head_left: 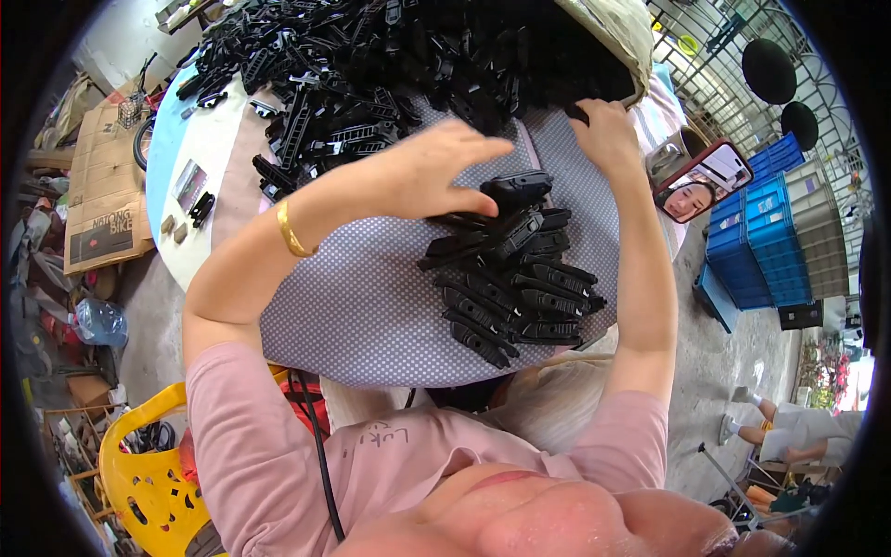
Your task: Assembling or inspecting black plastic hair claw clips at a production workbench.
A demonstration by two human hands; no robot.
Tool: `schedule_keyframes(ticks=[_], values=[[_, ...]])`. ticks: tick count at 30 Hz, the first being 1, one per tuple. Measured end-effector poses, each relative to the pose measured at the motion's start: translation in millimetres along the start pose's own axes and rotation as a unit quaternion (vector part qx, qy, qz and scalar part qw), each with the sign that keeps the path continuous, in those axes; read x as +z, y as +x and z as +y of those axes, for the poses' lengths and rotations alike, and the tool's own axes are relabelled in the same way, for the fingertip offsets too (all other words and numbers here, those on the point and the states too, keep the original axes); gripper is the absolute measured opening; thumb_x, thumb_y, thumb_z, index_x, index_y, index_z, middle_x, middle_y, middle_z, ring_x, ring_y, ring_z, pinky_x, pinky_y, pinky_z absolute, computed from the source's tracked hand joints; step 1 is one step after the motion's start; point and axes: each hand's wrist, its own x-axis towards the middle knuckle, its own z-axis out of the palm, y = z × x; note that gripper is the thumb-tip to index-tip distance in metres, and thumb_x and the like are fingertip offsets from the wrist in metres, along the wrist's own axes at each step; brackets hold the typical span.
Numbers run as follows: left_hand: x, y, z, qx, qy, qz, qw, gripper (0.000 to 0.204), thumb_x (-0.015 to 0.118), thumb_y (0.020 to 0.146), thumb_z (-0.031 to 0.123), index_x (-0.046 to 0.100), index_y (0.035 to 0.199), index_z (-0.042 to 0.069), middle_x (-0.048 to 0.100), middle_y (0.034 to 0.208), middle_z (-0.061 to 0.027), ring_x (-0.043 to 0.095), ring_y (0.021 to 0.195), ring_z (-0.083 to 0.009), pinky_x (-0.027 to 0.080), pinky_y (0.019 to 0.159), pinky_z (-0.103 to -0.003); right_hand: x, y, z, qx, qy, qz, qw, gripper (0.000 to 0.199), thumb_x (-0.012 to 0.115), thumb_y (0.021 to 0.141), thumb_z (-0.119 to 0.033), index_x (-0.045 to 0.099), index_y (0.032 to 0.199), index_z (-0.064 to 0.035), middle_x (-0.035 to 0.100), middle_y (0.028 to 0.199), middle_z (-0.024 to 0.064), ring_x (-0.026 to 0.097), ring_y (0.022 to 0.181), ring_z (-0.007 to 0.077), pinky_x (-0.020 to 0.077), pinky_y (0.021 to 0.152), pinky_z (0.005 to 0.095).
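My left hand [444, 172] is over the stack near the table's middle, thumb and fingers apart with nothing between them. Just under its fingers lies a glossy black plastic part [520, 188] on top of the stack. The stack of long black plastic parts [506, 288] is laid roughly in rows, slots and ridges showing on several. Farther right, my right hand [608, 137] is by the mouth of a pale sack [617, 32]. Its fingertips are closed on a small dark plastic part [577, 115], mostly hidden by the hand.
A big loose heap of black plastic parts [362, 74] covers the table's far side. The table wears a dotted grey cloth [343, 306]. A phone [703, 183] stands at the right edge, near blue crates [752, 241]. A yellow chair [148, 464] is at lower left.
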Motion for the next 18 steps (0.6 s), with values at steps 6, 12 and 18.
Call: schedule_keyframes(ticks=[6,12,18], values=[[-38,-54,-24,-0.105,0.314,0.015,0.944,0.080,0.073,0.067,0.039,0.036,0.133,0.011,0.029,0.139,-0.0170,0.018,0.132,-0.0356,0.020,0.107,-0.046,-13,-12,-53,-0.097,0.438,-0.075,0.891,0.030,0.067,0.076,-0.018,0.063,0.100,-0.0021,0.065,0.085,0.0103,0.058,0.072,0.0159,0.0458,0.067,0.0277],[-14,-82,-51,-0.163,0.311,0.083,0.932,0.079,0.066,0.071,0.047,0.033,0.136,0.015,0.025,0.141,-0.0153,0.018,0.132,-0.0354,0.009,0.107,-0.054,-15,-19,-68,-0.171,0.432,-0.159,0.871,0.031,0.069,0.074,-0.018,0.063,0.097,0.0003,0.065,0.082,0.0114,0.060,0.072,0.0164,0.0464,0.068,0.0268],[5,-34,-69,-0.103,0.345,0.216,0.908,0.063,0.063,0.074,0.046,0.045,0.126,0.015,0.038,0.130,-0.0160,0.034,0.123,-0.0320,0.015,0.103,-0.056,-21,-20,-65,-0.190,0.419,-0.168,0.872,0.031,0.071,0.072,-0.019,0.064,0.095,0.0013,0.066,0.081,0.0114,0.060,0.072,0.0161,0.0464,0.067,0.0265]])
